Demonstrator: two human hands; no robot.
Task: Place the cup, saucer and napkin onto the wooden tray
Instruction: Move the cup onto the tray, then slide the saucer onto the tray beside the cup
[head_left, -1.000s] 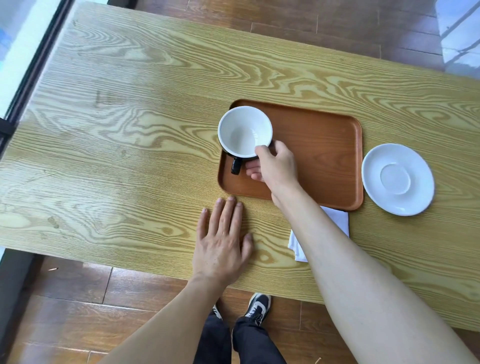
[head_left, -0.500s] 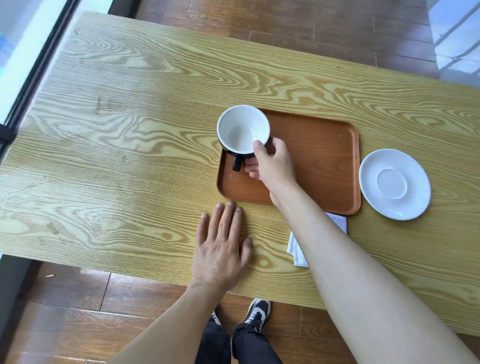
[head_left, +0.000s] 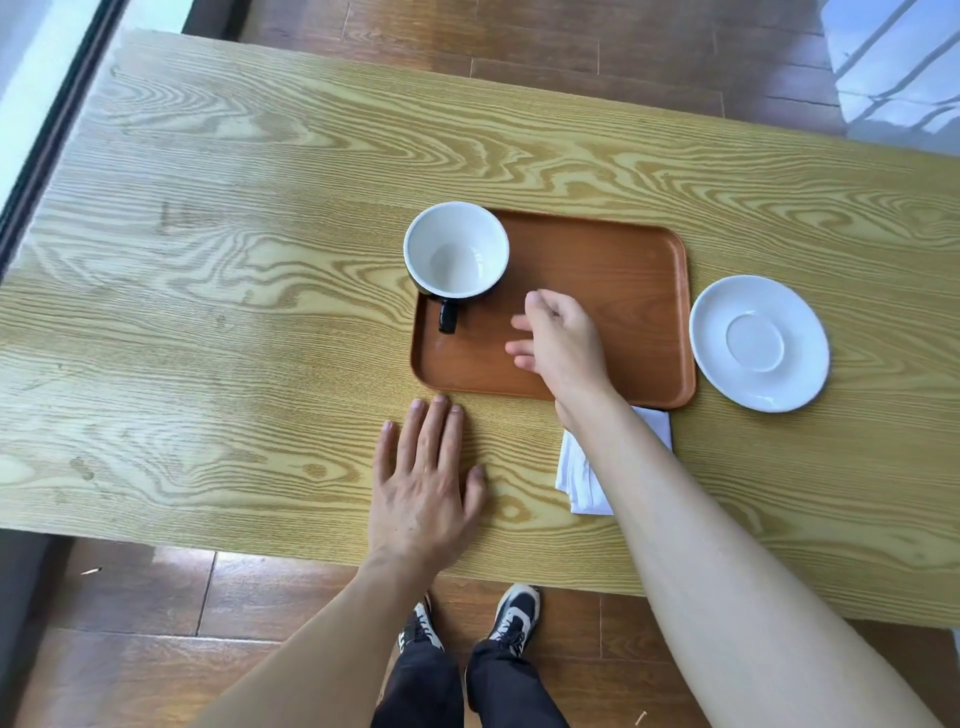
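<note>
Fingers (head_left: 524, 345) of the right hand (head_left: 563, 348): loosely spread, slightly blurred, holding nothing, hovering over the wooden tray (head_left: 613, 270).
Cup (head_left: 456, 250): white inside, dark outside, upright on the tray's far-left corner, just beyond the fingers and apart from them; handle pointing back toward the person. First item judged placed.
Saucer (head_left: 758, 343): on the table (head_left: 208, 260), well to the right of the fingers, just beside the tray's right rim. Likely the next pick; calls for a reach across the tray.
Napkin (head_left: 582, 478): white, folded, behind the fingers, largely hidden under the right forearm; it may tuck beneath the tray's near edge, hard to tell.
Left hand (head_left: 423, 483): flat on the table, fingers extended, empty.
Obstructions: none seen on the open tray floor.
</note>
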